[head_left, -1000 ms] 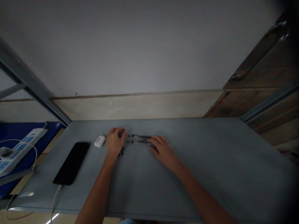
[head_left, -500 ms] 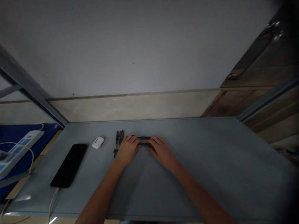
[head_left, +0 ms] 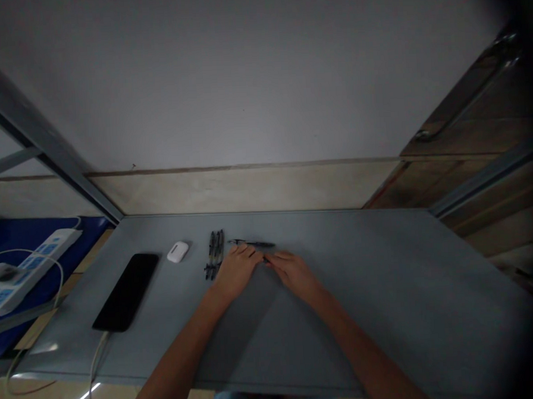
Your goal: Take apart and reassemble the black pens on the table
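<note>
My left hand (head_left: 238, 269) and my right hand (head_left: 292, 272) almost meet just above the middle of the grey table (head_left: 366, 313). Both are closed, fingers curled on a dark pen (head_left: 266, 259); only a short piece of it shows between the fingertips. Just beyond my fingers, a black pen (head_left: 262, 244) lies crosswise on the table, apart from my right hand and close to the left knuckles. Left of my left hand, several dark pens (head_left: 216, 244) lie side by side, pointing away from me.
A white earbud case (head_left: 178, 252) and a black phone (head_left: 127, 293) with a cable (head_left: 94, 363) lie to the left. Further left, a white power strip (head_left: 33, 271) rests on a blue surface (head_left: 92, 229). A wall (head_left: 248, 188) stands behind the table.
My hands have drawn closer together, covering most of the pen that showed between them. They have come slightly nearer to me, so the crosswise black pen is now uncovered. The view shifted slightly.
</note>
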The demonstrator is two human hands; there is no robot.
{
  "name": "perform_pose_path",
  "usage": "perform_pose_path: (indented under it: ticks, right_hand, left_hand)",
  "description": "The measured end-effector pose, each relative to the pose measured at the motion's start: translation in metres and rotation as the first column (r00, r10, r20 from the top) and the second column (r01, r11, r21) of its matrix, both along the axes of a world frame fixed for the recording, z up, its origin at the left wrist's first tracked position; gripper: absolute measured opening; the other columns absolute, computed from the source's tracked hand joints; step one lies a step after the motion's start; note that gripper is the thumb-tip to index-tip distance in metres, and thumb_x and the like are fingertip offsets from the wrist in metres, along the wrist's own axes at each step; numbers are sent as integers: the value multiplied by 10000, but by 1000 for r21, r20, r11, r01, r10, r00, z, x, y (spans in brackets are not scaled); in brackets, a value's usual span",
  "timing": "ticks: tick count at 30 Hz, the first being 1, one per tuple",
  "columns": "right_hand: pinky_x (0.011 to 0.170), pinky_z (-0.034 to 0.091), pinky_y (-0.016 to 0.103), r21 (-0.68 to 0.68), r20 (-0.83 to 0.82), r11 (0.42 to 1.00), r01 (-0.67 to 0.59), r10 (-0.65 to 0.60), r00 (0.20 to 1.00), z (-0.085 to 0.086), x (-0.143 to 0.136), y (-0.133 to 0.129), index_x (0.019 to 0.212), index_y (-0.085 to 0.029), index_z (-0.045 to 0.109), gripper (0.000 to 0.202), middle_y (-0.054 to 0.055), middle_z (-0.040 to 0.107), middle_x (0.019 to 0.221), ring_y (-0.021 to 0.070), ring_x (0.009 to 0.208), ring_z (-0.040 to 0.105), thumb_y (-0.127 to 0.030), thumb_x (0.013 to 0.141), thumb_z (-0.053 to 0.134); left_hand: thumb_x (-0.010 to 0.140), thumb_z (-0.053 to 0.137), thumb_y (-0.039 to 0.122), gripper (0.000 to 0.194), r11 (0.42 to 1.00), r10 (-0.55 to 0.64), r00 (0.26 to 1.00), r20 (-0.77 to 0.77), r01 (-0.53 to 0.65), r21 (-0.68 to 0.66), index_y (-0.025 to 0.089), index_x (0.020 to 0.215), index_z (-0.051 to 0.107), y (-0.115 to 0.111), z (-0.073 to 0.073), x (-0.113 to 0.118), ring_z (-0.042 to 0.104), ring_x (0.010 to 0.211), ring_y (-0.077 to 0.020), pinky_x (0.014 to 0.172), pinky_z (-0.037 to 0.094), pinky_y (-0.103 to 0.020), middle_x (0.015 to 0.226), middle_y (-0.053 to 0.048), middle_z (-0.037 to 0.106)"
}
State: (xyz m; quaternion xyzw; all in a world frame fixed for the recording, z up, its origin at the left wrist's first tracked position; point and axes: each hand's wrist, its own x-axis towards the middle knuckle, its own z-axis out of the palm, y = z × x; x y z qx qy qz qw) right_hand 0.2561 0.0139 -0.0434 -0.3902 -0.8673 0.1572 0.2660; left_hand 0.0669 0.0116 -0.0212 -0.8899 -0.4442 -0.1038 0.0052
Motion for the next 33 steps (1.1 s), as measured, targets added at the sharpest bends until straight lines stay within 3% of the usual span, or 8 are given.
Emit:
perform_pose_path:
  ticks: [4, 7, 11, 15, 18, 24, 30, 33]
  right_hand:
    - [759, 501, 375, 88, 65, 996, -6, 1, 998, -3, -1, 2, 984, -154, 670, 247, 100, 659, 812, 231, 772, 604, -194, 943, 430]
    - [814, 486, 369, 96, 8, 995, 21, -22, 1000, -4, 0, 4, 1009, -177, 666, 231, 95, 663, 870, 228, 834, 601, -221, 942, 450]
    - [821, 474, 335, -20, -123, 992, 123, -124, 985, -3, 1, 5, 1028, -207, 658, 207, 70, 675, 943, 213, 886, 609, -307, 922, 511]
    - [653, 464, 288, -222, -146, 951, 213, -249, 958, 2, 3, 5, 837, -194, 658, 299, 40, 671, 759, 177, 674, 612, -359, 947, 434]
    - [613, 449, 267, -312, -193, 933, 181, -249, 949, 4, 5, 6, 823, -196, 644, 269, 19, 651, 705, 163, 636, 599, -362, 927, 459]
    - [757, 485, 295, -345, -382, 934, 93, -230, 895, 5, 3, 5, 1020, -206, 621, 230, 45, 673, 971, 169, 818, 623, -324, 823, 608]
    - [672, 479, 286, -383, -325, 917, 111, -246, 913, 9, 3, 3, 839, -197, 636, 244, 26, 662, 768, 170, 716, 614, -384, 903, 493]
    - [727, 482, 292, -387, -374, 919, 74, -230, 898, 10, 6, 3, 936, -207, 643, 186, 28, 674, 848, 174, 791, 628, -345, 892, 525]
  left_hand:
    - [960, 422, 235, 186, 996, 55, 996, 76, -49, -80, 187, 949, 601, -1, -2, 3, 568, 942, -201, 847, 402, -334, 918, -37, 647]
    - [977, 378, 245, 241, 988, 103, 983, 154, -83, -130, 178, 922, 603, -1, -4, 5, 589, 921, -191, 827, 413, -322, 908, -42, 660]
    - [973, 387, 245, 227, 985, 158, 970, 184, -140, -105, 174, 935, 599, -2, -6, 7, 591, 918, -200, 809, 421, -325, 913, -54, 654]
    - [976, 374, 257, 239, 987, 157, 971, 179, -148, -60, 177, 943, 597, -3, -9, 8, 585, 901, -207, 813, 427, -335, 905, -58, 644]
    - [978, 364, 250, 238, 984, 171, 970, 170, -160, -75, 183, 940, 589, -4, -11, 9, 592, 861, -201, 787, 437, -323, 883, -55, 643]
    - [989, 318, 258, 267, 968, 214, 957, 195, -181, -176, 172, 954, 568, -5, -8, 7, 622, 854, -187, 727, 457, -281, 882, -63, 653]
    - [987, 304, 380, 338, 967, 130, 970, 207, -78, -244, 189, 979, 582, -8, -4, 9, 645, 840, -190, 724, 474, -285, 898, -58, 668]
    - [972, 344, 439, 339, 956, 119, 970, 211, -55, -288, 207, 1081, 565, -9, -3, 10, 654, 837, -196, 695, 477, -282, 936, -55, 681]
